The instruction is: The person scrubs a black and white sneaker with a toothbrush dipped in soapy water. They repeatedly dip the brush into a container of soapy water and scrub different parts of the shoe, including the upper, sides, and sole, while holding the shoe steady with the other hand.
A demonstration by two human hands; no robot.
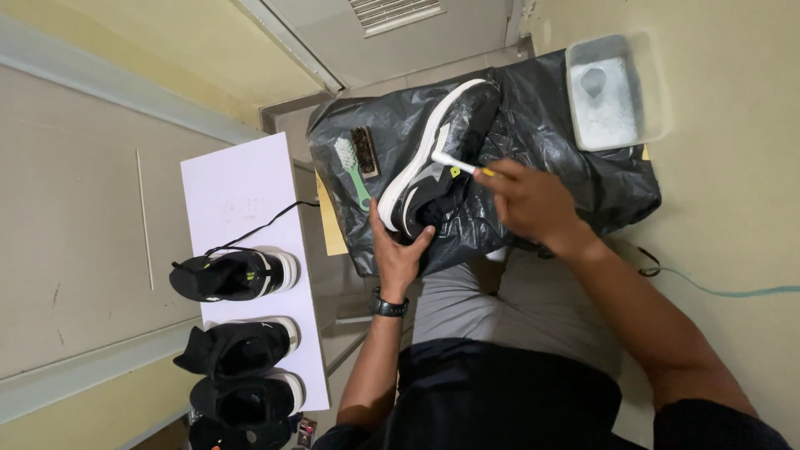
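A black sneaker with a white sole [440,154] lies on its side on a black plastic sheet [550,142]. My left hand [400,250] grips the sneaker at its heel end. My right hand [533,204] holds a small white-headed brush with a yellow handle [458,164], its head against the side of the sneaker. A green-handled brush with white bristles [352,167] and a dark wooden brush [364,150] lie on the plastic just left of the sneaker.
A clear tub of soapy water [617,92] stands at the plastic's far right corner. On a white sheet [242,192] to the left stand three black sneakers [237,273], one with a loose lace. A grey door and threshold lie beyond.
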